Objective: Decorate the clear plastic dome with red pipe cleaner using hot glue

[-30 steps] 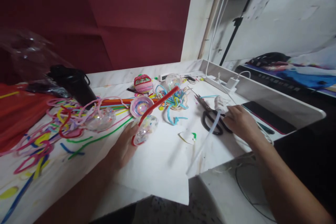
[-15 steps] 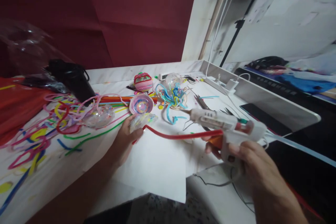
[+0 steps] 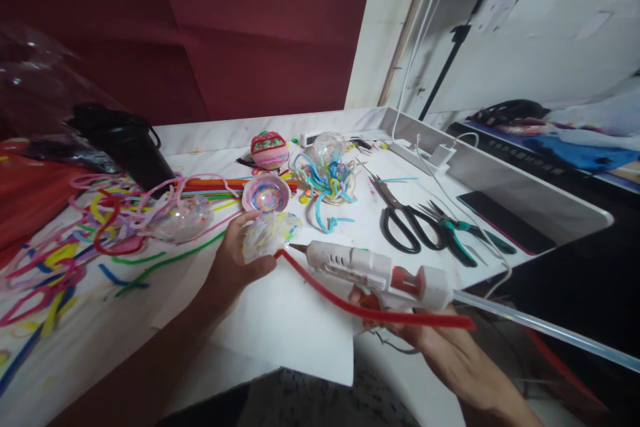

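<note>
My left hand [image 3: 239, 255] is closed around a clear plastic dome [image 3: 271, 235] with yellow and blue patches. From the dome's lower edge, by my thumb, a red pipe cleaner [image 3: 345, 303] runs off to the right. My right hand [image 3: 400, 320] grips a white hot glue gun [image 3: 353, 261], its fingers partly hidden behind the gun and the pipe cleaner. The gun's nozzle points left, close to the dome's right edge; whether it touches cannot be told. A clear glue stick [image 3: 550, 329] sticks out of the gun's back. White paper [image 3: 295, 327] lies beneath both hands.
Behind the dome stand a pink-rimmed bowl [image 3: 266, 194] and a wrapped pink ball [image 3: 269, 151]. Tangled pipe cleaners [image 3: 65, 247] cover the left, beside a black bottle [image 3: 120, 147]. Scissors [image 3: 400, 213], pliers [image 3: 457, 233] and a phone [image 3: 505, 220] lie at the right.
The glue gun has moved left and slightly down, bringing its nozzle to the dome. My left hand has turned the dome more into view, and the pipe cleaner's free end has swung lower right.
</note>
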`<state>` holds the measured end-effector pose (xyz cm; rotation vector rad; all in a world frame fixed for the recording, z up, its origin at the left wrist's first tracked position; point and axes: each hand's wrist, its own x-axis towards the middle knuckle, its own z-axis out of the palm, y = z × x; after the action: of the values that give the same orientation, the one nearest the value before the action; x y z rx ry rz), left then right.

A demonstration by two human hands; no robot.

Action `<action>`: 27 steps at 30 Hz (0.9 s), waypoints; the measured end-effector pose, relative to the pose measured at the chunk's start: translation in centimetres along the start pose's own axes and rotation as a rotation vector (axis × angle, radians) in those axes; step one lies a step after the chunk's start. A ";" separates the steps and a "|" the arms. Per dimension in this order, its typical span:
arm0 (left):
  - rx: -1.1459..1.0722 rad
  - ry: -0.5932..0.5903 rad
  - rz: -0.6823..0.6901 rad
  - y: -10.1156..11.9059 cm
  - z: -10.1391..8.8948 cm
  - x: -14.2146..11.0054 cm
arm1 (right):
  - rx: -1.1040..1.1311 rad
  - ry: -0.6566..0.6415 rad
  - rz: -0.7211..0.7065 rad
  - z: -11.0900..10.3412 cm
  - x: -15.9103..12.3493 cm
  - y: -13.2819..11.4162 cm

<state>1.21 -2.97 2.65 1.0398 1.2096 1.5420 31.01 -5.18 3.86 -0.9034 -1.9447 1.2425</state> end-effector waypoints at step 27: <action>0.127 -0.011 0.075 0.4 -0.1 -0.1 | -0.094 -0.057 -0.031 0.3 0.0 -0.9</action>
<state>1.11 -3.17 2.98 1.1864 1.2871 1.5304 30.53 -5.61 4.61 -0.8899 -2.0697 1.1792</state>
